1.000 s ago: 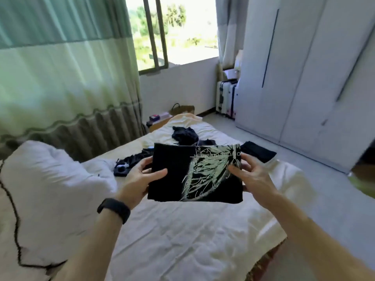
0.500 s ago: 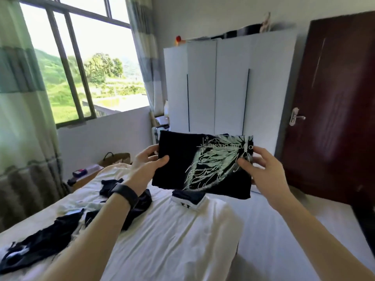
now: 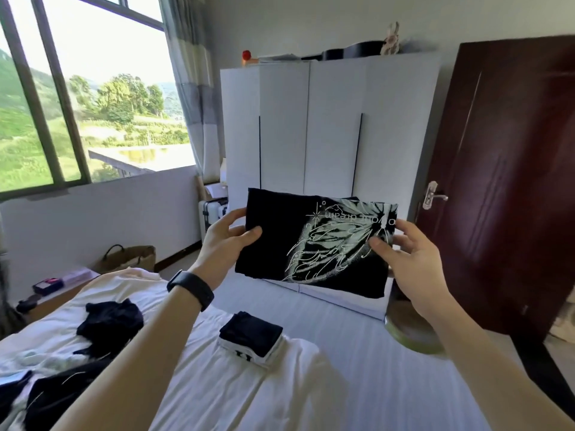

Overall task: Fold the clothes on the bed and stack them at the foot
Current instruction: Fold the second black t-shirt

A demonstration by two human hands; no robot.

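Both hands are raised in front of me. The folded black shirt (image 3: 289, 241) is held between them in the air, above the bed (image 3: 217, 387) and touching nothing else.

My left hand (image 3: 225, 244) is at the shirt's left edge. The thumb lies flat across the upper face and the other fingers (image 3: 231, 216) curl behind the edge, a narrow pinch with cloth between.

My right hand (image 3: 410, 259) is at the right edge. The thumb presses on the pale print and the rest are bent round behind, the same narrow pinch.

The shirt is a neat rectangle, print toward me and lettering upside down, its top edge sloping down a little to the right.

Below it, near the far end of the white sheet, sits a small stack (image 3: 250, 335), dark piece on top and white beneath, well apart from the shirt. Unfolded dark clothes (image 3: 109, 321) lie further left on the bed.

There is a black band (image 3: 190, 289) on my left wrist. Beyond are a white wardrobe (image 3: 311, 135) and, to the right, a dark door (image 3: 504, 181).
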